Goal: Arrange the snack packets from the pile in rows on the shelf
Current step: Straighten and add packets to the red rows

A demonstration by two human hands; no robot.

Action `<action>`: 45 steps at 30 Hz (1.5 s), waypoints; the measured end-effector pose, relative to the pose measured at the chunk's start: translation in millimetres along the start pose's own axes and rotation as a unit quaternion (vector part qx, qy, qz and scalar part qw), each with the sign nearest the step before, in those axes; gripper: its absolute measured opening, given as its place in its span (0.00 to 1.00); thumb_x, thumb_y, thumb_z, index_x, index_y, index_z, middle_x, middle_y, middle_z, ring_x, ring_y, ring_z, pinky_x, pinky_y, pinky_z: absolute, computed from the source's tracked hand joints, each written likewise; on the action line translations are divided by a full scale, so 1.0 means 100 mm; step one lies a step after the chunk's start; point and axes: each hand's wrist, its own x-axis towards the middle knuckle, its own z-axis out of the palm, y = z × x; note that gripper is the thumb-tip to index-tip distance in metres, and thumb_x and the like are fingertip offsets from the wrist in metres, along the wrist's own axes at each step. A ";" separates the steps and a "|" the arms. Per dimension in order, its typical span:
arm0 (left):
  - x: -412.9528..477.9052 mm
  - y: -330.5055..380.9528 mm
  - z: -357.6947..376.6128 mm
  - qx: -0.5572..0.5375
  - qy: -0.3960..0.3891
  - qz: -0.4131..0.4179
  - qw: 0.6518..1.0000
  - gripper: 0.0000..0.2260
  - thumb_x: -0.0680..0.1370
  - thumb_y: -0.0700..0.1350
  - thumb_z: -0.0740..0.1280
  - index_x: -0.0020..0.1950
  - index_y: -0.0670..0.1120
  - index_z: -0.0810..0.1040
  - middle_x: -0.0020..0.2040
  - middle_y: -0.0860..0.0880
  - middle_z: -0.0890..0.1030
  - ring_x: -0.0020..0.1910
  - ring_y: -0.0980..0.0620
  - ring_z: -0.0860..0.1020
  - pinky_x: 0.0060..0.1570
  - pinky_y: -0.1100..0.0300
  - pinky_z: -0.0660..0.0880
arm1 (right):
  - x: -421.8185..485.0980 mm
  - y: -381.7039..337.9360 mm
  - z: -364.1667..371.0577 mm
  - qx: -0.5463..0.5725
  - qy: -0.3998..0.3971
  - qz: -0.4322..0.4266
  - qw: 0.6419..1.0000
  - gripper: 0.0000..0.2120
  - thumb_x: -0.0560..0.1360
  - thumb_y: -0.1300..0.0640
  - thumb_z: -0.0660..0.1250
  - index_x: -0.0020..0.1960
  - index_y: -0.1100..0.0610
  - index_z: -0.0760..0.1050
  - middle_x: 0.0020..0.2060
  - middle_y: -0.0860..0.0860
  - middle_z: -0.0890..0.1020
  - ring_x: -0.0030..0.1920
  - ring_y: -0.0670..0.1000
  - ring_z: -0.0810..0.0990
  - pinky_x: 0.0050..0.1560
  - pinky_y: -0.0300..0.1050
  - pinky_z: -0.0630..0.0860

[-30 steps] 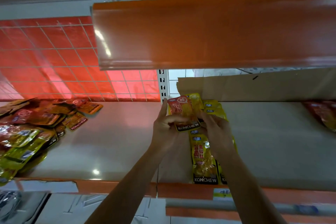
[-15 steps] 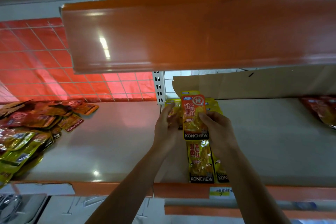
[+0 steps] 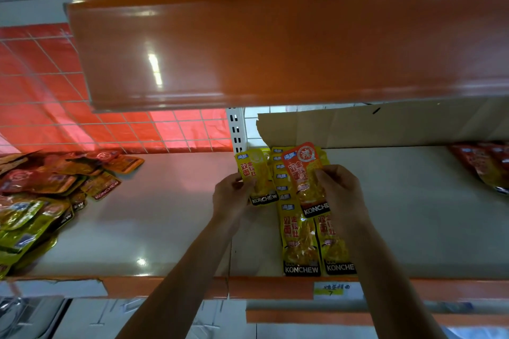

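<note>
My left hand grips a yellow snack packet by its lower left edge, just left of the rows. In my right hand is an orange-topped snack packet, held over the back of the rows. Two rows of overlapping yellow KONCHEW packets run from the shelf's front edge toward the back. The pile of red and yellow packets lies at the far left of the pale shelf.
An orange shelf lip hangs overhead, close to my view. A cardboard sheet stands at the back right. More red packets lie at the far right. A white slotted upright and red wire mesh form the back.
The two packets held together a second ago are now separated: the yellow one went left with my left hand, the orange-topped one stays in my right, turned upright.
</note>
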 end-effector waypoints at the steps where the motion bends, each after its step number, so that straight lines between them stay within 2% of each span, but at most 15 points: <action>1: 0.04 -0.03 -0.03 0.053 0.009 0.011 0.999 0.03 0.74 0.46 0.71 0.42 0.53 0.83 0.39 0.51 0.85 0.42 0.49 0.83 0.47 0.47 0.81 | 0.01 0.00 -0.02 0.005 0.008 0.000 1.000 0.03 0.77 0.60 0.65 0.45 0.57 0.77 0.44 0.60 0.82 0.44 0.60 0.82 0.49 0.59 0.79; 3: 0.06 -0.04 -0.07 0.126 0.015 0.037 0.991 0.04 0.73 0.49 0.71 0.47 0.52 0.85 0.39 0.53 0.84 0.42 0.52 0.82 0.47 0.54 0.79 | 0.02 -0.02 -0.05 0.023 0.019 0.005 1.000 0.02 0.77 0.60 0.65 0.46 0.56 0.77 0.44 0.57 0.83 0.45 0.59 0.83 0.49 0.57 0.80; 6: 0.10 -0.01 -0.09 0.178 0.005 0.062 0.982 0.09 0.74 0.49 0.71 0.52 0.50 0.84 0.41 0.53 0.84 0.41 0.56 0.81 0.42 0.64 0.74 | 0.04 -0.02 -0.07 0.028 0.031 0.013 0.999 0.02 0.77 0.60 0.65 0.47 0.56 0.77 0.44 0.56 0.83 0.45 0.57 0.83 0.48 0.55 0.80; 9: 0.11 0.02 -0.08 0.198 -0.012 0.074 0.977 0.09 0.74 0.48 0.71 0.53 0.50 0.84 0.38 0.53 0.83 0.39 0.57 0.80 0.38 0.67 0.71 | 0.04 -0.02 -0.08 0.027 0.038 0.013 0.999 0.02 0.77 0.61 0.65 0.46 0.55 0.77 0.44 0.56 0.83 0.45 0.57 0.83 0.48 0.54 0.80; 14: 0.12 0.00 -0.03 0.236 -0.007 0.092 0.967 0.10 0.75 0.49 0.71 0.54 0.48 0.84 0.39 0.52 0.82 0.41 0.53 0.80 0.44 0.62 0.74 | 0.04 0.00 -0.11 0.026 0.042 0.025 0.998 0.02 0.77 0.60 0.65 0.48 0.58 0.77 0.45 0.56 0.84 0.45 0.57 0.84 0.48 0.55 0.80; 16: 0.13 -0.02 -0.03 0.258 -0.003 0.098 0.961 0.13 0.75 0.51 0.70 0.58 0.48 0.83 0.41 0.51 0.83 0.42 0.52 0.81 0.46 0.60 0.74 | 0.05 0.01 -0.12 0.025 0.043 0.023 0.998 0.02 0.77 0.60 0.65 0.48 0.57 0.77 0.45 0.56 0.84 0.44 0.55 0.84 0.45 0.52 0.80; 19: 0.13 -0.03 -0.02 0.277 0.015 0.104 0.955 0.21 0.75 0.51 0.71 0.67 0.48 0.76 0.47 0.48 0.84 0.48 0.50 0.81 0.50 0.60 0.71 | 0.07 0.03 -0.13 0.024 0.046 0.022 0.998 0.02 0.77 0.61 0.65 0.47 0.57 0.77 0.45 0.56 0.83 0.43 0.55 0.83 0.44 0.51 0.80; 22: 0.13 -0.03 -0.02 0.311 0.018 0.112 0.944 0.21 0.75 0.53 0.70 0.66 0.50 0.76 0.49 0.48 0.84 0.50 0.51 0.80 0.48 0.62 0.67 | 0.09 0.05 -0.13 0.023 0.043 0.030 0.998 0.02 0.77 0.61 0.65 0.48 0.58 0.77 0.45 0.57 0.84 0.46 0.58 0.84 0.49 0.56 0.80; 26: 0.13 -0.02 -0.03 0.365 0.041 0.133 0.920 0.20 0.76 0.56 0.69 0.65 0.51 0.77 0.52 0.48 0.81 0.51 0.49 0.79 0.46 0.60 0.69 | 0.11 0.05 -0.13 0.024 0.044 0.033 0.998 0.02 0.77 0.61 0.65 0.48 0.57 0.77 0.44 0.55 0.84 0.46 0.57 0.84 0.49 0.55 0.80; 31: 0.07 0.17 0.17 0.372 0.081 0.239 0.893 0.14 0.76 0.48 0.68 0.60 0.46 0.80 0.52 0.43 0.79 0.52 0.43 0.76 0.47 0.53 0.72 | 0.18 0.03 -0.21 0.023 0.046 0.035 0.998 0.05 0.77 0.62 0.64 0.51 0.59 0.77 0.43 0.55 0.84 0.43 0.55 0.83 0.45 0.51 0.80; 34: -0.04 0.29 0.42 0.364 0.069 0.310 0.875 0.12 0.75 0.45 0.70 0.57 0.45 0.81 0.51 0.43 0.80 0.52 0.42 0.76 0.48 0.52 0.73 | 0.21 0.00 -0.33 0.029 0.038 0.030 0.998 0.06 0.78 0.64 0.63 0.48 0.57 0.77 0.42 0.54 0.83 0.41 0.53 0.83 0.43 0.49 0.79; 37: -0.21 0.34 0.77 0.343 0.036 0.366 0.864 0.11 0.74 0.44 0.72 0.55 0.43 0.81 0.49 0.43 0.82 0.50 0.41 0.78 0.47 0.52 0.75 | 0.25 -0.04 -0.51 0.025 0.048 0.023 0.998 0.07 0.78 0.67 0.61 0.51 0.60 0.77 0.41 0.52 0.82 0.39 0.51 0.82 0.39 0.45 0.77; 41: -0.49 0.43 1.30 0.264 -0.055 0.340 0.901 0.13 0.78 0.47 0.67 0.59 0.43 0.80 0.49 0.46 0.83 0.47 0.50 0.81 0.44 0.62 0.74 | 0.33 -0.07 -0.87 0.025 0.067 0.020 0.997 0.09 0.77 0.68 0.60 0.54 0.62 0.76 0.44 0.56 0.82 0.42 0.55 0.82 0.45 0.51 0.79; 43: -0.63 0.48 1.57 0.222 -0.100 0.280 0.929 0.15 0.79 0.50 0.66 0.62 0.44 0.78 0.48 0.48 0.84 0.42 0.58 0.79 0.38 0.72 0.71 | 0.37 -0.08 -1.08 0.024 0.078 0.021 0.996 0.09 0.78 0.67 0.60 0.55 0.63 0.76 0.47 0.58 0.82 0.46 0.58 0.82 0.48 0.53 0.80; 45: -0.71 0.51 1.85 0.170 -0.138 0.214 0.952 0.16 0.77 0.50 0.68 0.63 0.47 0.76 0.46 0.50 0.84 0.39 0.61 0.79 0.37 0.75 0.71 | 0.41 -0.10 -1.31 0.022 0.089 0.014 0.996 0.09 0.78 0.67 0.60 0.56 0.63 0.76 0.48 0.58 0.82 0.46 0.57 0.82 0.45 0.51 0.80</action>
